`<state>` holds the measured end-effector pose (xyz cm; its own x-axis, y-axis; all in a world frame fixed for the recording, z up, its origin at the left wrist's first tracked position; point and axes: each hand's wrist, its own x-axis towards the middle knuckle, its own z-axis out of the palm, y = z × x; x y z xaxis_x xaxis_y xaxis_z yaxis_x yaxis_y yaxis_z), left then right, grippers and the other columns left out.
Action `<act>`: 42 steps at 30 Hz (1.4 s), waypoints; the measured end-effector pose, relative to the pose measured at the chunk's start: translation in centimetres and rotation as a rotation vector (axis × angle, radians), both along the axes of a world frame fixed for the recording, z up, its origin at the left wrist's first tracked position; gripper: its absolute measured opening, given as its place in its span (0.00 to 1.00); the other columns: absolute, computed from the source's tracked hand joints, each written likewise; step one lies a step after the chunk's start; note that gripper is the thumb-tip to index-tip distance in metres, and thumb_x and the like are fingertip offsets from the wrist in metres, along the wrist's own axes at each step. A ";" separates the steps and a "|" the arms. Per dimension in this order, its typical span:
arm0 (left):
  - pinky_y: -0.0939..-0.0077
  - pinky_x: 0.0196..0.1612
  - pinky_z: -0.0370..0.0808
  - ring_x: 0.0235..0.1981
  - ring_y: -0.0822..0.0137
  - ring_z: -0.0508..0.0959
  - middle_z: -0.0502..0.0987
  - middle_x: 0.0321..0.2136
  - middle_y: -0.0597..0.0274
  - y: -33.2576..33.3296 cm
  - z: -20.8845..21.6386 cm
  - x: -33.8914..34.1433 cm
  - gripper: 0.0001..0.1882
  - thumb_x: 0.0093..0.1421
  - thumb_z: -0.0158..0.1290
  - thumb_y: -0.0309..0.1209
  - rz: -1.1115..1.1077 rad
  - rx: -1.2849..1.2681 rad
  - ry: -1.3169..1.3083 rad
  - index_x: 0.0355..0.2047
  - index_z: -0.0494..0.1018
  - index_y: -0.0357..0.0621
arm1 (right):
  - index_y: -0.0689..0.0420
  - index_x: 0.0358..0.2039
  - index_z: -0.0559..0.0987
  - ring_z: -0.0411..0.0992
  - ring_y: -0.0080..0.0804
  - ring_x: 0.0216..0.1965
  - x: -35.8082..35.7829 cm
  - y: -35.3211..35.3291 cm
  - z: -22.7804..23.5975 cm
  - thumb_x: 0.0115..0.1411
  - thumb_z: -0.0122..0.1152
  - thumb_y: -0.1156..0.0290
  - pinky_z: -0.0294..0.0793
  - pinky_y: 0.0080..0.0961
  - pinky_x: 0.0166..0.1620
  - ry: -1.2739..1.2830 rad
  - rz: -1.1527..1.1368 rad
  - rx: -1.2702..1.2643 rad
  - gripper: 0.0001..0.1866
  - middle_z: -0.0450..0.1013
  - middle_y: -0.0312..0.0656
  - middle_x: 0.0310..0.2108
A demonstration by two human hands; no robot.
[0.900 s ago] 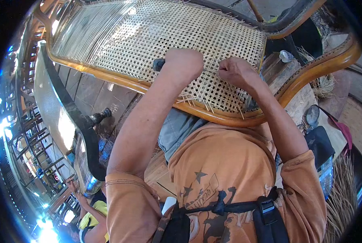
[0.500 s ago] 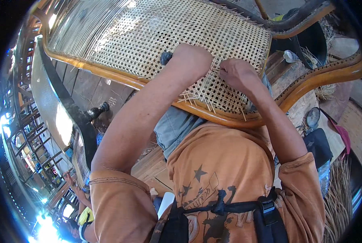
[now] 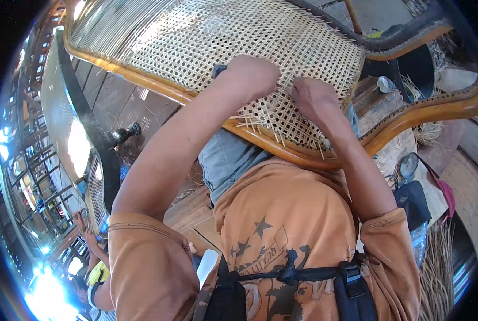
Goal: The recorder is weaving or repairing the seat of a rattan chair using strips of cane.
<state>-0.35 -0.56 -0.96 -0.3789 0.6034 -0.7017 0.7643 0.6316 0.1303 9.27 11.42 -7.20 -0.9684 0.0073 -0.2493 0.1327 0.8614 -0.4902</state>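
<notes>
Cane panel (image 3: 314, 43): pale, holed weave in glossy amber wooden frame (image 3: 142, 80), upper centre.
Hands: my left hand (image 3: 261, 74) and right hand (image 3: 315, 96) bend over it; whether they pinch anything, I cannot tell.
Woven: centre to right, apparently.
Unfinished: upper-left strands (image 3: 102, 32) look uncrossed; loose ends (image 3: 263, 127) jut untrimmed.

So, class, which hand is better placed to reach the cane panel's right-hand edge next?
Probably the right hand: it is nearer that edge of the cane panel. The left hand sits farther left.
</notes>
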 end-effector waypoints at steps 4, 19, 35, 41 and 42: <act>0.62 0.37 0.75 0.34 0.56 0.79 0.78 0.30 0.51 0.1 0.4 0.5 0.15 0.53 0.49 0.39 0.048 0.024 0.180 0.30 0.77 0.40 | 0.59 0.25 0.77 0.75 0.48 0.30 -0.9 -0.4 0.6 0.52 0.52 0.68 0.74 0.39 0.33 -0.045 0.012 0.067 0.09 0.74 0.51 0.25; 0.59 0.36 0.73 0.31 0.52 0.77 0.77 0.26 0.52 -2.6 -1.5 1.1 0.15 0.53 0.52 0.43 0.301 0.241 0.141 0.32 0.74 0.44 | 0.60 0.34 0.76 0.69 0.46 0.37 0.9 1.6 0.4 0.50 0.59 0.66 0.68 0.37 0.42 0.191 0.048 -0.220 0.12 0.71 0.48 0.31; 0.68 0.18 0.60 0.12 0.69 0.61 0.62 0.10 0.59 -7.7 3.2 -1.5 0.14 0.45 0.47 0.34 0.486 0.204 -0.340 0.15 0.66 0.32 | 0.57 0.35 0.76 0.69 0.43 0.40 -0.9 0.1 -0.1 0.55 0.56 0.64 0.69 0.35 0.45 0.441 0.148 -0.431 0.11 0.72 0.44 0.35; 0.66 0.23 0.67 0.16 0.62 0.69 0.69 0.15 0.56 -5.7 1.9 -0.9 0.15 0.50 0.48 0.37 0.266 0.225 -0.098 0.21 0.70 0.35 | 0.59 0.29 0.77 0.67 0.32 0.18 -0.5 -1.1 2.5 0.56 0.55 0.62 0.66 0.30 0.26 -0.077 -0.029 -0.470 0.12 0.69 0.45 0.16; 0.64 0.26 0.71 0.19 0.56 0.74 0.73 0.18 0.53 -5.1 0.9 -0.6 0.15 0.51 0.49 0.38 0.210 0.219 0.037 0.24 0.73 0.36 | 0.59 0.29 0.77 0.67 0.32 0.18 -0.2 -0.7 2.1 0.56 0.55 0.62 0.66 0.30 0.26 -0.081 -0.034 -0.465 0.12 0.69 0.45 0.16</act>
<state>-0.93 -5.67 -0.05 -0.5348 0.6443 -0.5467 0.6264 0.7365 0.2552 9.05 10.70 -5.09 -0.9469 -0.0919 -0.3081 0.2103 0.5479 -0.8097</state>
